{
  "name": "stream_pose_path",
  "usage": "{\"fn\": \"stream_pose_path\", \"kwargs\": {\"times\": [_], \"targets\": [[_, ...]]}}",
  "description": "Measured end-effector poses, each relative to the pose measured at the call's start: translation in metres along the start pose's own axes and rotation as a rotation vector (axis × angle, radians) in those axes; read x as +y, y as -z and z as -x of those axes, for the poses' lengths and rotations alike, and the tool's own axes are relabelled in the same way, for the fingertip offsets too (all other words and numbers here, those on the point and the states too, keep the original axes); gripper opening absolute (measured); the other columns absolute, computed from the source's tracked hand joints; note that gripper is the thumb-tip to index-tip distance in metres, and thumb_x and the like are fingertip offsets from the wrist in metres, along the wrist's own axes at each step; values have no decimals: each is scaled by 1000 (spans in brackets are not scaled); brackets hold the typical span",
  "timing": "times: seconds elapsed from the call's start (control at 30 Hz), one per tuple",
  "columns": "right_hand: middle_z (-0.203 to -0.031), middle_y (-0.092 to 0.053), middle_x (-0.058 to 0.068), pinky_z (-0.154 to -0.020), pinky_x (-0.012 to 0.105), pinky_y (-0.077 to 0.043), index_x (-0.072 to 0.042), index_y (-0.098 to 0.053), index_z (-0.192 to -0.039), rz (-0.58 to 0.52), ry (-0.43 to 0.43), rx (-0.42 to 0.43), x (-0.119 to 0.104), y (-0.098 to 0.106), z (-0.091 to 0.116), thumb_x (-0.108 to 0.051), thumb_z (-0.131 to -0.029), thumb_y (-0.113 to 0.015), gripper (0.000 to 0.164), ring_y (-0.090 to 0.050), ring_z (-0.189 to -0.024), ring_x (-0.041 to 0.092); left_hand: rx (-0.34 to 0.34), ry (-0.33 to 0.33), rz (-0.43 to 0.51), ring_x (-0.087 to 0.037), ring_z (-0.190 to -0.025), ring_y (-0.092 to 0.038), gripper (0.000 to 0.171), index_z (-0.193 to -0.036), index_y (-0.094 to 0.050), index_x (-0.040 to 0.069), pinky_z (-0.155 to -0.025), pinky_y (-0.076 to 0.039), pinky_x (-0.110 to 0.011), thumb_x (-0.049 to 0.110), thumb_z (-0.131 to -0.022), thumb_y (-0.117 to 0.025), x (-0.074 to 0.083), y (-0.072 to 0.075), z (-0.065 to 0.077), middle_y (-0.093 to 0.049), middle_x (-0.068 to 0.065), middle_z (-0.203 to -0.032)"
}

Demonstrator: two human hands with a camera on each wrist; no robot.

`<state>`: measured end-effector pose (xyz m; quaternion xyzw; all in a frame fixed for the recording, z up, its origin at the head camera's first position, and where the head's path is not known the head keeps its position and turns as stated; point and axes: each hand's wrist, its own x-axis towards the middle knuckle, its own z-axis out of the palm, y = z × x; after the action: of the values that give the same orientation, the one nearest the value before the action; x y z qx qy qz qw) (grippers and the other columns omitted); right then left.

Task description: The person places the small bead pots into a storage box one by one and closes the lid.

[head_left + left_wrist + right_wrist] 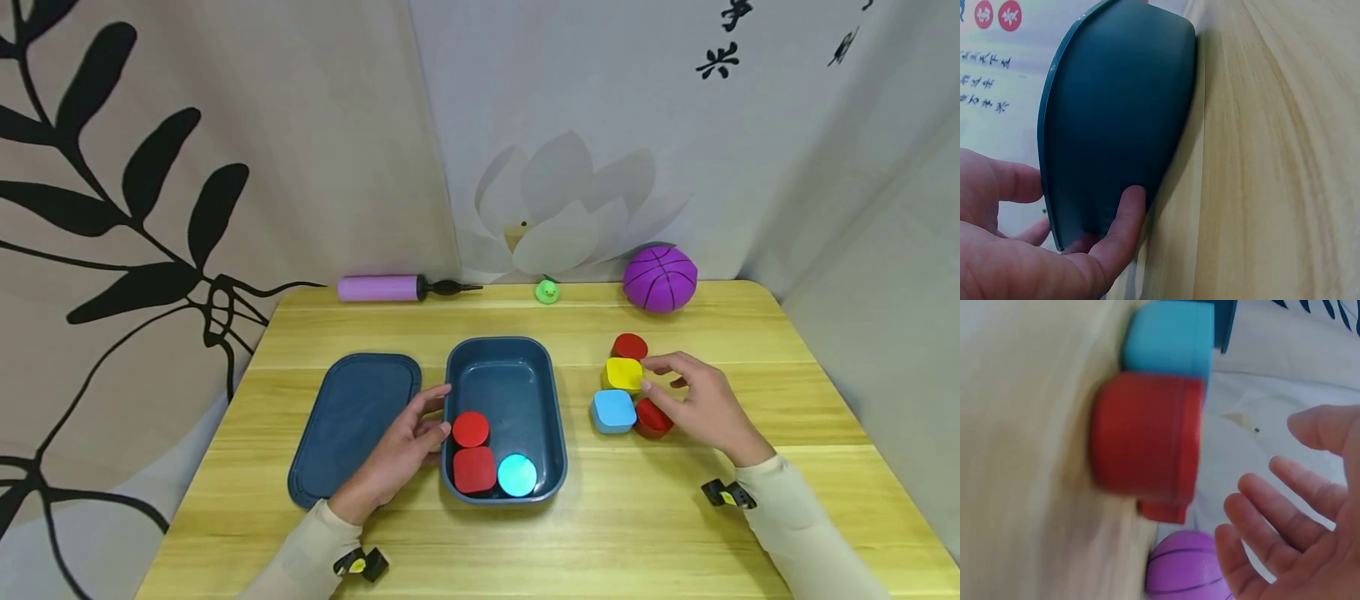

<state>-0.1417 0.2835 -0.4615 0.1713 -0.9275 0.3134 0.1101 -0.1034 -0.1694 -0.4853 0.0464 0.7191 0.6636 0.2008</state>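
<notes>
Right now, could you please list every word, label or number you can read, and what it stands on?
None reads clearly.
Black characters on the backdrop: stylised, unreadable.
White characters in red circles on the backdrop: too blurred.
Yellow marks on the wrist devices: too small.

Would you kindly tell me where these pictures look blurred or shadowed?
Right wrist: tabletop and red block soft, slightly smeared; left wrist: outer wall of the blue box dim and shaded; head: mostly crisp, with a faint shadow beside the right sleeve.

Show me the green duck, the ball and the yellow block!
Green duck [547, 292]: head view, middle of its front.
Ball [660, 279]: head view, middle of its side.
Yellow block [622, 374]: head view, its top.
</notes>
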Motion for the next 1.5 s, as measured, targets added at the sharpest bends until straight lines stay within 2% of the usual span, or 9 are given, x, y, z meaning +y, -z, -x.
{"fn": "stream_pose_path", "kwargs": {"times": [0.3,0.53,0.77,1.0,1.3,1.5], "targets": [[-130,-70,20,-87,46,-62,1,-59,-144,-46,-134,-138,13,8,16,-26,-99,-77,55,-69,-112,35,-21,-5,12,-34,-131,-59,61,-166,-30,21,-95,-61,-45,15,-111,-54,1,0,0,-34,-21,-166],[-136,-68,20,-88,43,-63,1,-59,-144,-56,-164,-194,18,6,23,-28,-96,-81,60,-70,-111,33,-6,-10,-2,-34,-133,-58,60,-166,-29,23,-96,-61,-44,16,-112,-53,1,-1,-2,-34,-19,-167],[-131,-71,14,-86,34,-62,-1,-62,-141,-77,-193,-262,20,2,33,-35,-93,-84,63,-69,-111,28,-3,1,-23,-35,-135,-58,60,-166,-30,23,-95,-60,-42,15,-112,-53,0,-1,0,-33,-18,-167],[-126,-74,5,-86,30,-62,-8,-67,-138,-62,-165,-267,22,3,32,-37,-88,-88,61,-69,-105,21,-4,-9,-28,-36,-138,-55,60,-166,-30,24,-96,-60,-43,17,-112,-53,2,1,-3,-35,-18,-167],[-124,-75,3,-84,29,-62,-9,-68,-137,-70,-155,-274,25,1,34,-37,-89,-88,59,-70,-105,19,11,1,-30,-39,-141,-53,60,-165,-32,26,-99,-59,-45,23,-111,-57,-2,-1,1,-34,-19,-167],[-124,-75,7,-82,28,-63,-6,-68,-136,-95,-140,-230,28,2,35,-30,-90,-87,55,-72,-100,19,3,-14,-20,-39,-144,-50,63,-166,-31,25,-101,-58,-43,19,-110,-58,-7,0,4,-37,-18,-166]]}}
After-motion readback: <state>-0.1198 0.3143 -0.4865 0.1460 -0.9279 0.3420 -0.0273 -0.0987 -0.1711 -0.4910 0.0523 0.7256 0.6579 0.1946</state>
